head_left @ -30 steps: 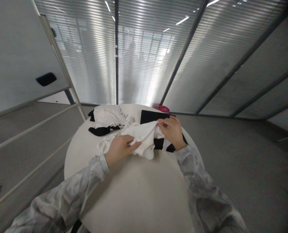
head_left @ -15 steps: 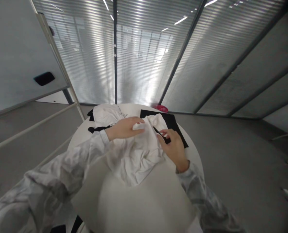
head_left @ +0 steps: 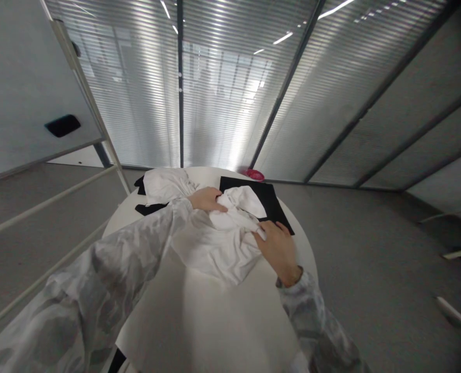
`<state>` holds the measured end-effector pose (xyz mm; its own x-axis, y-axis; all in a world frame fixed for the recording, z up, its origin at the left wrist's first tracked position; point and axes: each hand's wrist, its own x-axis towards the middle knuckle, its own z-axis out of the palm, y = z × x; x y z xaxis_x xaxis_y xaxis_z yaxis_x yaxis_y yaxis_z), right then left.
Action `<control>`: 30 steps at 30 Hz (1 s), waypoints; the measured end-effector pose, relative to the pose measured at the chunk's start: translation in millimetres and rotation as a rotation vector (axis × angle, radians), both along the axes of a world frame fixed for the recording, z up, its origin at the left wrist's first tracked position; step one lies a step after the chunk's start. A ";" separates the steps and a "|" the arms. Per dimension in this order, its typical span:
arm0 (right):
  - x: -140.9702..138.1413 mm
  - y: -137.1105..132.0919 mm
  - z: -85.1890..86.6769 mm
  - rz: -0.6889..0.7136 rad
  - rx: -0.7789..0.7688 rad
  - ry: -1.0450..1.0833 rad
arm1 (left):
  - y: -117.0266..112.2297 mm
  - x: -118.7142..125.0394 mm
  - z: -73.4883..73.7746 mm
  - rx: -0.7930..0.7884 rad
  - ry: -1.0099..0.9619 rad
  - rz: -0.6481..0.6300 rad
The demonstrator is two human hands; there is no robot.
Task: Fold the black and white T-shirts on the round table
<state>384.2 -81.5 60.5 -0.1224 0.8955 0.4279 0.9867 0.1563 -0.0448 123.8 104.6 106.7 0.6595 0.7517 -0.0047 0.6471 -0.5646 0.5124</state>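
Note:
A crumpled white garment (head_left: 218,243) lies in the middle of the round white table (head_left: 214,321). My left hand (head_left: 206,199) reaches over it and grips its far edge, fingers closed on the cloth. My right hand (head_left: 277,247) pinches the garment's right edge nearer to me. A flat black garment (head_left: 271,199) lies under and beyond the white one, on the right.
A pile of white and black clothes (head_left: 161,187) sits at the table's far left. A small pink object (head_left: 252,174) rests at the far edge. A whiteboard on a metal frame (head_left: 78,88) stands at the left; glass walls with blinds rise behind.
My left hand has moved from the near side of the white garment to its far edge. My right hand came toward me along the right edge. The garment now lies more spread out.

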 end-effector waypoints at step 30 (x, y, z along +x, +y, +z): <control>91.5 67.0 54.1 0.116 -0.412 0.229 | -33.6 -4.7 -11.7 -0.309 0.017 -0.440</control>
